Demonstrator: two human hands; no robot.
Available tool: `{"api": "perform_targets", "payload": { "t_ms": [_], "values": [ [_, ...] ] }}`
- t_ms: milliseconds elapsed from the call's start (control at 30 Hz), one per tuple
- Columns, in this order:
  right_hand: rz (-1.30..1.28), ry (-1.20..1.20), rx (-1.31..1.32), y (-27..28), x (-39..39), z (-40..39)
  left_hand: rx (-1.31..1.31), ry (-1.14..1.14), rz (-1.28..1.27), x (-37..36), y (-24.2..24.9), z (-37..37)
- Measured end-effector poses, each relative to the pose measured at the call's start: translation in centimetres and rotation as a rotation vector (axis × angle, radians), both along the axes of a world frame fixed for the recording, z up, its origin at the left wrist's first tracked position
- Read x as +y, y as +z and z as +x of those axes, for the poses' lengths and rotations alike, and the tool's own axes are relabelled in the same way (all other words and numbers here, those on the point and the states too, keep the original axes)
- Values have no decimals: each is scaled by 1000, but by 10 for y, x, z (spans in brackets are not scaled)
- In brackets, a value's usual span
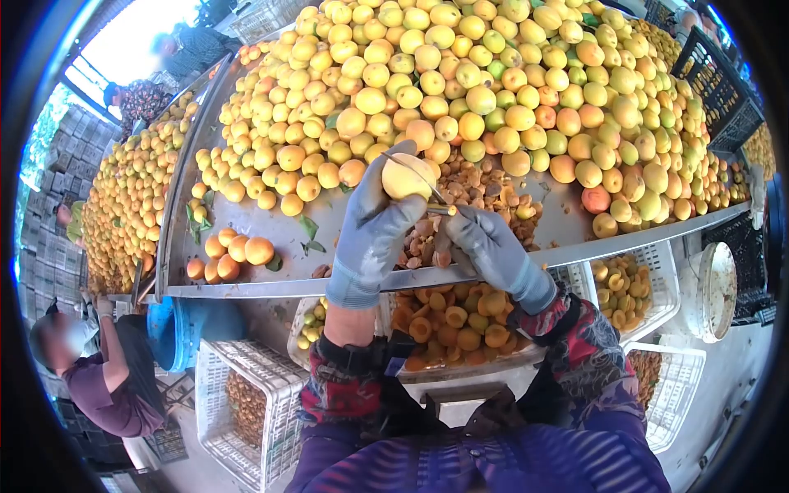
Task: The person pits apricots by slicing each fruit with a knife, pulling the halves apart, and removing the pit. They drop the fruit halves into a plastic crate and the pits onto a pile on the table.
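Observation:
My left hand, in a grey glove, holds up a yellow apricot over the front of the metal table. A thin blade lies across that fruit. My right hand, gloved too, is closed around the knife just right of the fruit. Beneath and behind both hands is a heap of brown pits. A large pile of whole apricots covers the table beyond. Several orange apricots sit apart at the table's front left.
Below the table edge stands a crate of halved apricots. White crates are at lower left and right. A blue barrel and a white bucket stand nearby. A person in purple sits at left; others work behind.

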State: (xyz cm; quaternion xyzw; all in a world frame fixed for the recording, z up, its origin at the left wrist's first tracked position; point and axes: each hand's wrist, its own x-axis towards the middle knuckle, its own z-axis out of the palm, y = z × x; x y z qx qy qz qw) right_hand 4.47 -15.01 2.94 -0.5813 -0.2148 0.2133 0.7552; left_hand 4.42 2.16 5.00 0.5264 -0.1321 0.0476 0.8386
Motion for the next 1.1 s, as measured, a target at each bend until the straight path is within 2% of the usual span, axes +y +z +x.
{"api": "perform_targets", "payload": {
  "t_ms": [67,100,167,200,267,400,433,500,533,600,667,733,800,833,900,1033,1100],
  "values": [
    [57,-21,-60,-2,0,0,-63,42,235,4,2,0],
    [56,-21,-60,-4,0,-1,-63,42,234,-1,4,-2],
    [71,-57,-152,-7,2,-2,-65,-6,-152,-17,8,-9],
    [72,-57,-152,-9,3,-2,-65,-6,-150,-19,3,-10],
    [58,-64,-65,-11,5,-3,165,-181,-445,-22,-7,-11],
    [3,-67,-65,-11,6,-1,-2,-170,-372,-18,-7,-8],
    [35,-60,-147,-13,6,0,0,-169,-372,-14,-8,-8],
    [69,-52,-226,-16,1,5,29,7,-132,-1,-8,-7],
    [-12,13,-189,-17,-5,9,30,8,-132,6,-5,-6],
    [-92,77,-152,-17,-9,11,1,9,391,17,-1,-5],
    [-111,115,21,-12,-12,9,-9,2,327,13,-1,-6],
    [-27,62,38,-8,-4,2,-20,-6,266,0,-4,-7],
    [59,9,57,-10,-1,-1,-7,-6,-291,-22,-11,-12],
    [32,3,-14,-15,0,-1,-5,-5,-290,-24,-13,-13],
    [2,3,-81,-15,0,-2,77,-66,-454,-26,-16,-15],
    [-30,88,-31,-2,-4,-3,20,-97,-374,-8,-8,-17],
    [-18,106,-41,-4,-6,-1,-64,-22,-58,6,-6,-13]
  ]
}}
